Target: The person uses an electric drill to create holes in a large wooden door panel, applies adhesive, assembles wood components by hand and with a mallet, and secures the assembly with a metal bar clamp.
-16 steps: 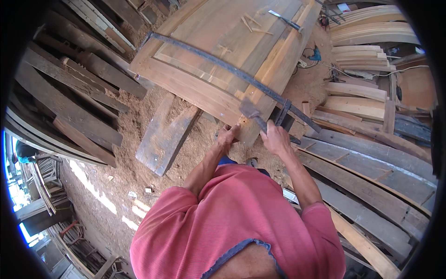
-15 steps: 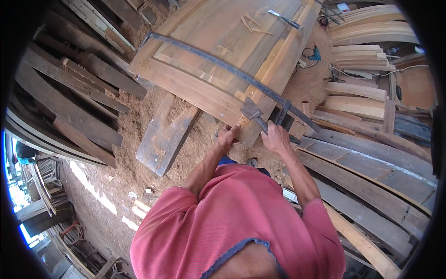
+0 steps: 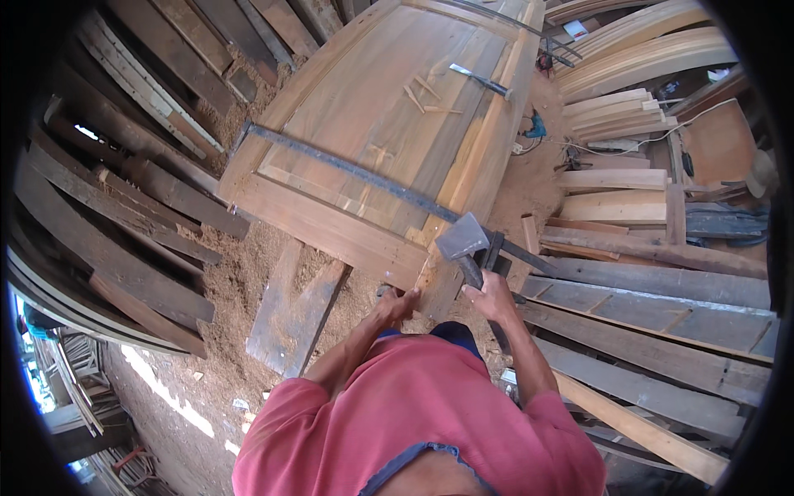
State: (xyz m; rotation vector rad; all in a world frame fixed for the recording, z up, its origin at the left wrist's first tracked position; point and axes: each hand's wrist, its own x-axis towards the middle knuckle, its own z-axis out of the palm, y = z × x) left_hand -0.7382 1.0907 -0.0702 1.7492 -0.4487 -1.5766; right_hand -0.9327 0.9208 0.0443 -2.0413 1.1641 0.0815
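A large wooden door panel (image 3: 372, 124) lies flat, with a long dark metal bar clamp (image 3: 347, 169) running across it. My right hand (image 3: 494, 295) grips the handle of a hatchet (image 3: 463, 240), whose grey head is lifted above the panel's near right corner. My left hand (image 3: 397, 304) is curled at the panel's near edge around a small dark object (image 3: 384, 290); I cannot tell what it is. My red-shirted chest (image 3: 413, 413) fills the lower middle.
Dark planks (image 3: 124, 215) are stacked on the left, and grey boards (image 3: 645, 331) and pale curved boards (image 3: 637, 58) on the right. A short board (image 3: 294, 314) lies on the sawdust floor. A hammer-like tool (image 3: 480, 80) rests on the panel's far end.
The hatchet head has come up toward me and looks larger. The view has closed in on the panel's near corner. My left hand stays at the edge.
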